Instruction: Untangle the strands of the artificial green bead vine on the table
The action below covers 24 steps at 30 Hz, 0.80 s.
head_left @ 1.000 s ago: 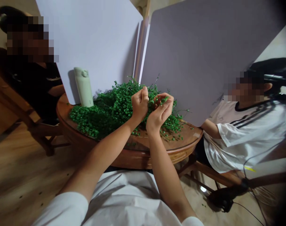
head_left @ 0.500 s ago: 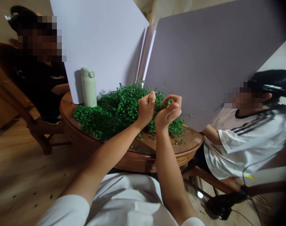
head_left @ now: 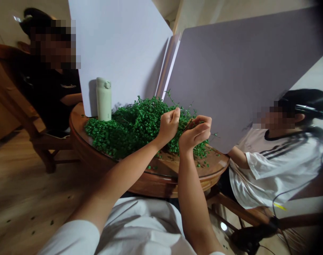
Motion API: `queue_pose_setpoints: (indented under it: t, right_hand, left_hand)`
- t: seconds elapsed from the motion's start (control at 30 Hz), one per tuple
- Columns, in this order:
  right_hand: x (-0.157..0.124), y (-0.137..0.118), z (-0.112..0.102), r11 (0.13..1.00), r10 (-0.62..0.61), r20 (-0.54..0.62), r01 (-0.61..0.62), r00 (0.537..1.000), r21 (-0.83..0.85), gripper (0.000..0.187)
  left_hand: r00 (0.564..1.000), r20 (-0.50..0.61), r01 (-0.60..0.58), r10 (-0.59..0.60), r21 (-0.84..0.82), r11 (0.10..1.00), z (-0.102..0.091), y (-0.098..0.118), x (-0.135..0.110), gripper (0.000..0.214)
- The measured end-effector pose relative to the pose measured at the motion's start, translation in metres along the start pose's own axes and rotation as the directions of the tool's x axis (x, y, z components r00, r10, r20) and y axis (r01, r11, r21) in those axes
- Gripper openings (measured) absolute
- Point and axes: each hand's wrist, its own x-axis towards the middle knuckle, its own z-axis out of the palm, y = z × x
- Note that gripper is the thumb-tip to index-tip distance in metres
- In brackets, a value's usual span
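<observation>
A large heap of leafy green sprigs point(head_left: 148, 120) with small round leaves lies on the round wooden table point(head_left: 164, 184). Over the heap's right part my left hand point(head_left: 170, 124) is closed in a fist, thumb on top. A thin sprig point(head_left: 170, 96) rises by its thumb tip and seems pinched there; the fingers hide the rest. Just to the right, my right hand point(head_left: 195, 132) is curled palm-up, thumb pressed to the fingers, with a green stem showing at its inner side. The two hands are slightly apart.
A pale green flask point(head_left: 104, 101) stands upright at the heap's back left. Tall white panels point(head_left: 121, 46) and grey panels point(head_left: 230, 71) wall the table's far side. A person in black point(head_left: 55, 81) sits left, another in white point(head_left: 281, 166) right. Loose leaves dot the floor.
The view has shifted slightly, so most things sit a little lower or farther right. The leafy bit that showed on top of my right hand's fingers is no longer visible there.
</observation>
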Motion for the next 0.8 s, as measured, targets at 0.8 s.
queue_pose_setpoints:
  t: [0.8]
  right_hand:
    - [-0.011,-0.004,-0.046,0.968,0.221,0.280,-0.245,0.934,0.053,0.053]
  left_hand:
    - [0.975,-0.096,-0.190,0.202,0.119,0.975,-0.020,-0.003,0.026,0.059]
